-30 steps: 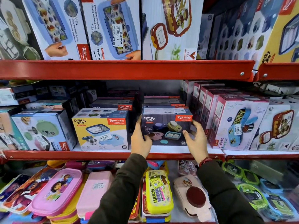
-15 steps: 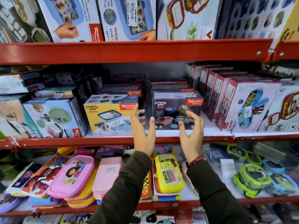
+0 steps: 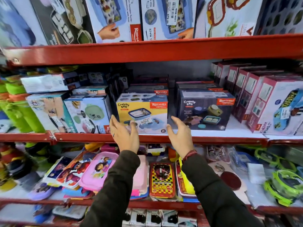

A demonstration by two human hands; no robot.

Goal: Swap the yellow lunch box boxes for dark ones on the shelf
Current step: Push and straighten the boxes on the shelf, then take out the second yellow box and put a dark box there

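Observation:
A yellow "Crunchy bite" lunch box carton (image 3: 142,112) stands at the front of the middle shelf (image 3: 229,138). To its right, a gap apart, stands a dark "Crunchy bite" carton (image 3: 205,110). More dark cartons are stacked behind both. My left hand (image 3: 124,135) is open at the yellow carton's lower left corner, fingers spread in front of it. My right hand (image 3: 179,135) is open at its lower right corner, in front of the gap between the two cartons. Neither hand grips anything.
White and teal cartons (image 3: 85,113) crowd the yellow one's left side. Pink-edged cartons (image 3: 268,102) stand to the right. Large boxes (image 3: 167,17) fill the top shelf. Flat plastic lunch boxes (image 3: 96,171) lie on the lower shelf under my arms.
Both hands let go of the dark carton, which now stands on the shelf, and moved left to flank the yellow carton. The camera also swung left.

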